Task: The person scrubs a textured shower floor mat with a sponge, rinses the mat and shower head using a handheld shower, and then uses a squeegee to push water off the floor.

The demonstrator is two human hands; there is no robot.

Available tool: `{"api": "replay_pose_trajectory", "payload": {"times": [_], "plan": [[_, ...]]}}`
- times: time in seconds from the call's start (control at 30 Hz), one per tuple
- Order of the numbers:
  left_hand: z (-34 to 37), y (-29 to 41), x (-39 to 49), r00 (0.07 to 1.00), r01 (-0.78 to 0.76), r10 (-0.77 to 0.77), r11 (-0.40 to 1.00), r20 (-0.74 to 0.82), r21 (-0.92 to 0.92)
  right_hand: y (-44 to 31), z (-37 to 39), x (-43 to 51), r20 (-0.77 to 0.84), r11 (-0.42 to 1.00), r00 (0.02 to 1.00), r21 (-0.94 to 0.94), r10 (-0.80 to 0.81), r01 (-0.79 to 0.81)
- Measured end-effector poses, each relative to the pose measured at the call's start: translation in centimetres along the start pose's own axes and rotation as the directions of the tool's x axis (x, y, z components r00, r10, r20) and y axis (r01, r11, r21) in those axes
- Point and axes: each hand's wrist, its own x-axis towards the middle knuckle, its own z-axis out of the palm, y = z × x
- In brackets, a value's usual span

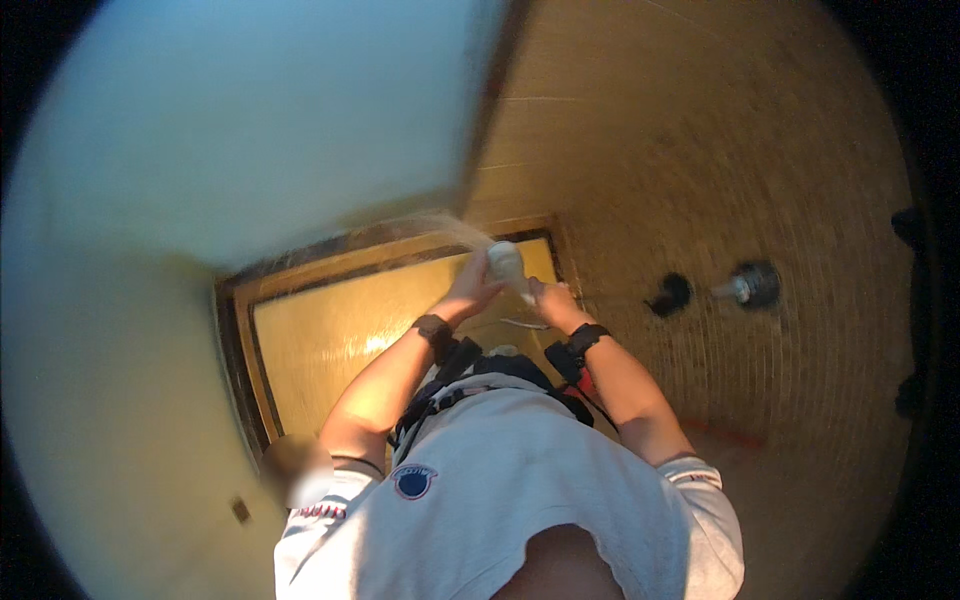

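A pale, roughly cylindrical object with a rounded, light rim is between my two hands, in front of my waist. My left hand grips its left side. My right hand is closed around its narrower lower end. From beside the rim, a pale, blurred streak fans out to the upper left; whether it is liquid, powder or fibres I cannot tell. Just below my right hand shows a thin white curved strip. Blur hides the finer detail of the held object.
Under my hands lies a shiny yellowish surface with a dark, framed border. Pale blue-green walls rise at the left. On the brown, lined surface at the right are a small black object, a dark round object and a blurred red strip.
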Motion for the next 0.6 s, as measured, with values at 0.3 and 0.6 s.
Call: {"api": "replay_pose_trajectory", "payload": {"times": [0.3, 0.6], "plan": [[11.4, 0.9, 10.2, 0.859, -0.014, -0.111, 0.971, 0.5, 0.239, 9.0, 5.4, -6.2, 0.041, 0.776, 0.866, 0.424, 0.498, -0.466], [27.2, 2.2, 21.1, 0.587, -0.369, 0.006, 0.892, 0.809, 0.261, 15.1, 11.9, -10.4, -0.23, 0.55, 0.573, 0.684, 0.787, -0.48]]}}
